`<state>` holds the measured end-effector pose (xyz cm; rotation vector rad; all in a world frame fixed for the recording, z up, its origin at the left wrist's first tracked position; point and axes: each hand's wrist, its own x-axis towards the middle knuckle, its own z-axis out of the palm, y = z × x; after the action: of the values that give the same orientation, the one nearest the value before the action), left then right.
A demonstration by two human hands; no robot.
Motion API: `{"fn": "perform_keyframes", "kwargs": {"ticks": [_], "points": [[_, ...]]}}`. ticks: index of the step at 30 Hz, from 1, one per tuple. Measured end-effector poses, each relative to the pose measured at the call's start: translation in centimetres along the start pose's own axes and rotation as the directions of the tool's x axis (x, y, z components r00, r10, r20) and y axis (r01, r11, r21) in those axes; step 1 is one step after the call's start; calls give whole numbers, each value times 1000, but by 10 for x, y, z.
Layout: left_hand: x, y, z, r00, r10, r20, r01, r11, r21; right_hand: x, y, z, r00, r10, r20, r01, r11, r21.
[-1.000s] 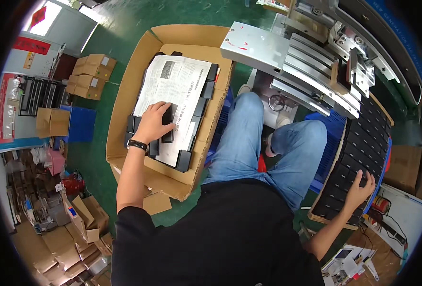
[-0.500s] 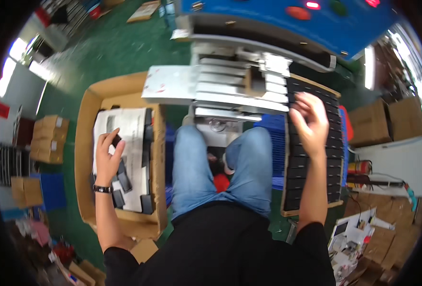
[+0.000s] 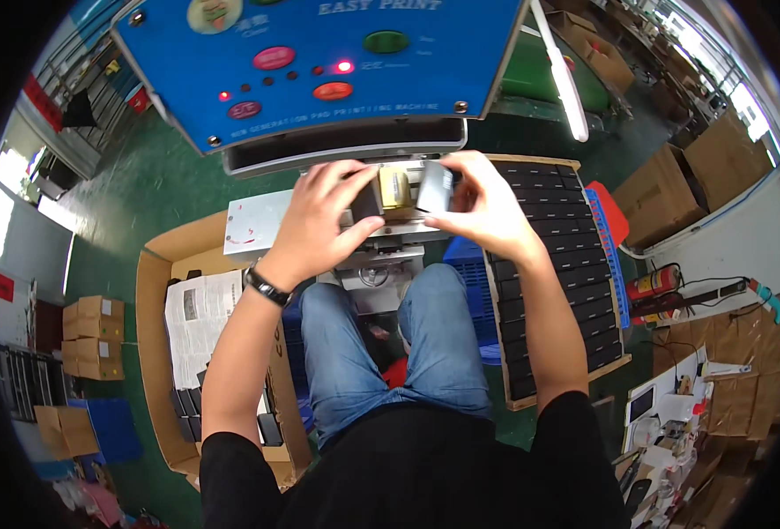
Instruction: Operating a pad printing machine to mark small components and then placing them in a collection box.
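Observation:
My left hand [image 3: 315, 225] is closed on a small black block [image 3: 368, 201], held upright at the left side of a brass-coloured fixture [image 3: 395, 188] on the machine's metal bed. On the fixture's other side, my right hand [image 3: 489, 210] grips a second dark block [image 3: 435, 187] between thumb and fingers; pale print shows on its face. Both blocks are close beside the fixture; whether either touches it I cannot tell. Above the hands stands the machine's blue control panel [image 3: 302, 75] with coloured buttons and lit red lamps.
To the left, a cardboard carton [image 3: 154, 353] holds newspaper [image 3: 200, 309] and several black blocks. A white metal plate [image 3: 253, 225] juts out over its far end. At right, rows of black blocks [image 3: 557, 282] fill a wood-edged tray [image 3: 522, 404] above a blue crate [image 3: 619, 282].
Both hands have come in to the fixture, the left from over the carton with a black block, the right from beside the tray. My right hand, earlier without a visible block, now grips one.

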<state>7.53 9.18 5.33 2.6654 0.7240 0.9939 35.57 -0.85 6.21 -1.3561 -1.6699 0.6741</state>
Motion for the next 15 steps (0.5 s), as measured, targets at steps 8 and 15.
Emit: {"fn": "perform_keyframes", "kwargs": {"ticks": [8, 15], "points": [[15, 1, 42, 974, 32, 222, -61, 991, 123, -221, 84, -58, 757, 355, -549, -401, 915, 39], [22, 5, 35, 924, 53, 380, -74, 996, 41, -324, 112, -83, 379, 408, -831, -657, 751, 69]]}}
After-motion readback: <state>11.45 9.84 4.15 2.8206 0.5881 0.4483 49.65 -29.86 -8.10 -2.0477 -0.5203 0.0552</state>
